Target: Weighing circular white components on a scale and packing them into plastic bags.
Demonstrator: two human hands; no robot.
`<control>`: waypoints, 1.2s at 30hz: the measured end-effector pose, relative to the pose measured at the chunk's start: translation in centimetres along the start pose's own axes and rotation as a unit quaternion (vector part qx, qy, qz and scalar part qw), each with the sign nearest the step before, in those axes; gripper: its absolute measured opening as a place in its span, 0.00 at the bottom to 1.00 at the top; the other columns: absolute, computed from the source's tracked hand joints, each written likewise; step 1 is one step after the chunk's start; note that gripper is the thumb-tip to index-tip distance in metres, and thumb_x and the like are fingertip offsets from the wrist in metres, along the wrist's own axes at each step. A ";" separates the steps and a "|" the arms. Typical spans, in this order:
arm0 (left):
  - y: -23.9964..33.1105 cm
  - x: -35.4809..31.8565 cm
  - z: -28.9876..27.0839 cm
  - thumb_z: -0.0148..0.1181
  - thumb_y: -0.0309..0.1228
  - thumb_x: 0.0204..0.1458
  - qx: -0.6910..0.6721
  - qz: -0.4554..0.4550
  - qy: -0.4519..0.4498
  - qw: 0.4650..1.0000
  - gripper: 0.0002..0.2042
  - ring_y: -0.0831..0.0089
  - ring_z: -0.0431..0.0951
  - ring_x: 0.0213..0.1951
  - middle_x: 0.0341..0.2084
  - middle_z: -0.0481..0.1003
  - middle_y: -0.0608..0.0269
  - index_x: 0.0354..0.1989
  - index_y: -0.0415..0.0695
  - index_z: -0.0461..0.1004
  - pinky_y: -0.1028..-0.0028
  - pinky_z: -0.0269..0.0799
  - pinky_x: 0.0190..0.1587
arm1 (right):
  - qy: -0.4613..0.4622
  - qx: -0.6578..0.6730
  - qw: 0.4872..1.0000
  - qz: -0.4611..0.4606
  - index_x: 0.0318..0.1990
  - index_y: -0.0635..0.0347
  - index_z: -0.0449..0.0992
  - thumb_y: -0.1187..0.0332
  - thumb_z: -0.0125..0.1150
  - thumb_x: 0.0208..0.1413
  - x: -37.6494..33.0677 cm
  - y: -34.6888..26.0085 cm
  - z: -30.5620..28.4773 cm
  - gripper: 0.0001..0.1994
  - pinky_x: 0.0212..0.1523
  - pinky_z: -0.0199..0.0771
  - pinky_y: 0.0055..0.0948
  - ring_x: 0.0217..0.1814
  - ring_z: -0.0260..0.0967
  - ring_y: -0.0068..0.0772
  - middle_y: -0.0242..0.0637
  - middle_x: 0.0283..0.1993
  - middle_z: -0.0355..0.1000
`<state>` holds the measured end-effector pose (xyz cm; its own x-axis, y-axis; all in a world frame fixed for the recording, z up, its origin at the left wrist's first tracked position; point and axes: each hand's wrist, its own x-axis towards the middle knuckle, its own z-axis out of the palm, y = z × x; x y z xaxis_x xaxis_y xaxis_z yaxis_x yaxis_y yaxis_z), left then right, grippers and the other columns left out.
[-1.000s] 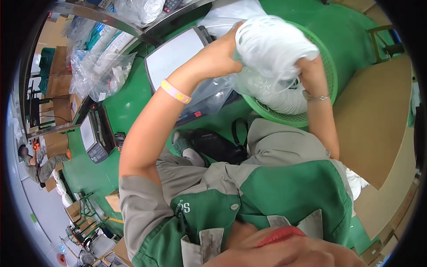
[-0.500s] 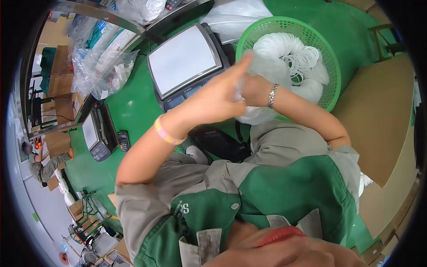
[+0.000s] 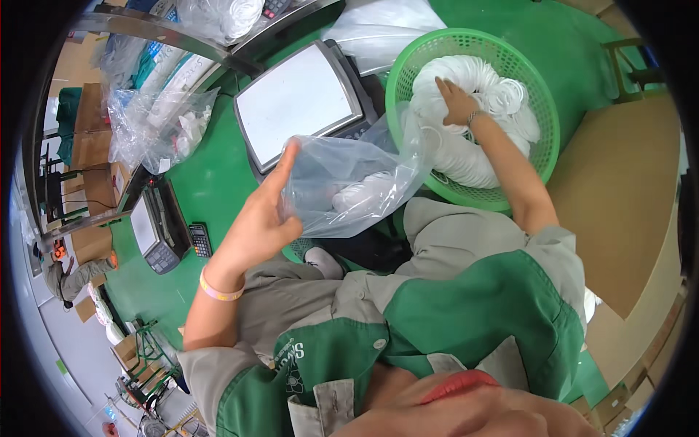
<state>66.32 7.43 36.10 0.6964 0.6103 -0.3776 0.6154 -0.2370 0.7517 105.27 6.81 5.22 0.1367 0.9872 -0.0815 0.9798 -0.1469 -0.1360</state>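
Note:
My left hand point(image 3: 256, 229) grips the edge of a clear plastic bag point(image 3: 320, 164) with the index finger stretched along it. A bundle of white rings point(image 3: 364, 191) lies inside the bag, which spreads across to the basket's near left side. My right hand point(image 3: 457, 103) reaches into a green perforated basket point(image 3: 545, 95), its fingers spread over piled white rings point(image 3: 462, 162). Nothing shows lifted in that hand. Just beyond the bag stands a weighing scale point(image 3: 295, 95) with a white plate, its front panel partly covered by the bag.
Clear plastic sheets point(image 3: 386, 29) lie behind the scale. On the left, a second scale point(image 3: 149, 226) stands beside a calculator point(image 3: 200, 239), near a metal-framed rack holding plastic bags point(image 3: 156, 131). A large cardboard sheet point(image 3: 611, 204) stands at the right. Another person point(image 3: 69, 277) is far left.
My hands have parted. The left moved left and nearer, pulling the bag open to view; the right moved up and right into the basket onto the rings.

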 end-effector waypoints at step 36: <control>-0.9 1.5 -0.2 0.44 0.16 0.35 0.139 0.007 0.056 0.989 0.33 0.64 0.66 0.52 0.59 0.56 0.50 0.58 0.44 0.60 0.78 0.65 0.40 | 0.067 0.518 0.831 0.193 0.47 0.66 0.70 0.68 0.63 0.36 -7.5 4.2 -5.0 0.25 0.42 0.68 0.27 0.39 0.70 0.31 0.39 0.39 0.73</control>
<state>66.76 8.77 34.99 0.6697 0.6820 -0.2940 0.6945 -0.4347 0.5733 109.06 -0.87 10.21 0.4941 0.8423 -0.2155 0.2174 -0.3597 -0.9074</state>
